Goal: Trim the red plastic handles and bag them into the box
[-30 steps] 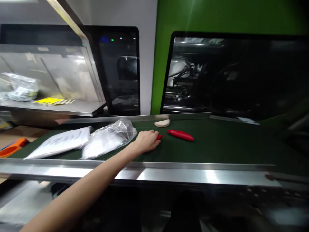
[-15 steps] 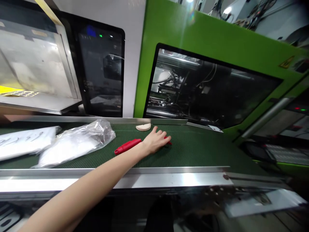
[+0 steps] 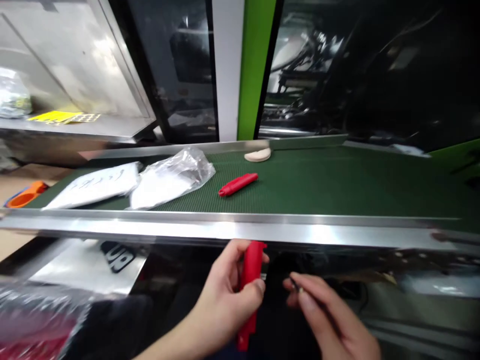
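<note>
My left hand (image 3: 223, 297) is closed round a red plastic handle-shaped part (image 3: 253, 262), held upright in front of the conveyor's near rail. To its right, my right hand (image 3: 328, 312) pinches a small, thin dark tool (image 3: 296, 286) between thumb and fingers; blur and the fingers hide its kind. The two hands are apart. A second red handle-shaped part (image 3: 238, 184) lies at a slant on the green ribbed conveyor belt (image 3: 318, 187). Behind it sits a pale, half-round pad (image 3: 258, 155) by the far rail.
Two clear bags of white material, one (image 3: 99, 184) with writing and one (image 3: 172, 177) crumpled, lie on the belt's left. A metal rail (image 3: 210, 226) edges the near side. An orange ring-shaped thing (image 3: 28, 195) is far left. A bag with red contents (image 3: 41, 325) sits lower left.
My left hand has drawn back from the belt, bringing a red part to the front of the rail. My right hand has come into view with the dark tool. The view has tilted down.
</note>
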### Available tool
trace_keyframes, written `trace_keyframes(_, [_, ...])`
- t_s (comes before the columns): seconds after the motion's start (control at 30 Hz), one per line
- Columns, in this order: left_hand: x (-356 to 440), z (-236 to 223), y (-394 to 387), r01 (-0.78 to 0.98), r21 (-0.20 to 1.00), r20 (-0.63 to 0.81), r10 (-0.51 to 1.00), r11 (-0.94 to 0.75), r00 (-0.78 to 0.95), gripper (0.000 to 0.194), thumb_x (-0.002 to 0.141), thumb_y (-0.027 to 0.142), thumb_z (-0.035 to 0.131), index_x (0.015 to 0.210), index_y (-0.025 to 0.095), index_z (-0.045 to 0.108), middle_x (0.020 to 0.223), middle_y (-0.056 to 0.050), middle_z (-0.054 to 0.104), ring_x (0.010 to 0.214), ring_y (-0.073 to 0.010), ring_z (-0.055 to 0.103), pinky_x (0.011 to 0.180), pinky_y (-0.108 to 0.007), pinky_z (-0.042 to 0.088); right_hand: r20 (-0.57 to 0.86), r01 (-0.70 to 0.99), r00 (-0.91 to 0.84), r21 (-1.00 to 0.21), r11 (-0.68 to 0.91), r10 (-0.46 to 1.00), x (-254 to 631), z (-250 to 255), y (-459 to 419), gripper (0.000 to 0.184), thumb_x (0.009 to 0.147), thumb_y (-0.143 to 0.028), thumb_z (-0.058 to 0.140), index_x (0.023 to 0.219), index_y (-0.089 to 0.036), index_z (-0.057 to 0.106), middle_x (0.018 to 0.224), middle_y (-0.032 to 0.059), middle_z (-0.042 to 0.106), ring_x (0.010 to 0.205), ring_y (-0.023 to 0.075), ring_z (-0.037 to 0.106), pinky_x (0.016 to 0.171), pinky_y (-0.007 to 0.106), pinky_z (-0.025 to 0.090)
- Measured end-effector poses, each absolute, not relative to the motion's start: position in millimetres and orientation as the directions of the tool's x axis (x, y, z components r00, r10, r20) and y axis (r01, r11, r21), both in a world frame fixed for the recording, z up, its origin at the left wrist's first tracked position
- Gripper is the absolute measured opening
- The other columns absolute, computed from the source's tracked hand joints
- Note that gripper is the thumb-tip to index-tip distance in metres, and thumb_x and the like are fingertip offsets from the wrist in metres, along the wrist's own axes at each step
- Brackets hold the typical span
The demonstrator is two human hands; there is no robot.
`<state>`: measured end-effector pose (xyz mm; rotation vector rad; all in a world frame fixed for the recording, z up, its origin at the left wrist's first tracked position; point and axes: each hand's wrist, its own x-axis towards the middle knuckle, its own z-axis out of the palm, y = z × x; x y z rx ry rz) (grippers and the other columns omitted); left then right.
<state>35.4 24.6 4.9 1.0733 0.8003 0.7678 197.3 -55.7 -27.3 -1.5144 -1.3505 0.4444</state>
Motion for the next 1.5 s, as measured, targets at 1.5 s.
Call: trace_keyframes(1.5, [-12.1,-22.9,-25.6,-0.376,0.677,-0.494,0.769,0.633,0.405,0.027,0.089,0.038,0.047,0.100,0.015,0.057,0.065,-0.004,0.059,0.058,-0.0142,0.051,0.054,-0.024,0.039,0.471,0.739,-0.359,-0.383,0.554,0.805,163.3,-10.6,-32.8,0.038,0.086,0.001,0.056,0.120,-0.013,0.062,0.111,0.0085,0.064,0.099,0.0184,0.059,0.086,0.038,0.047])
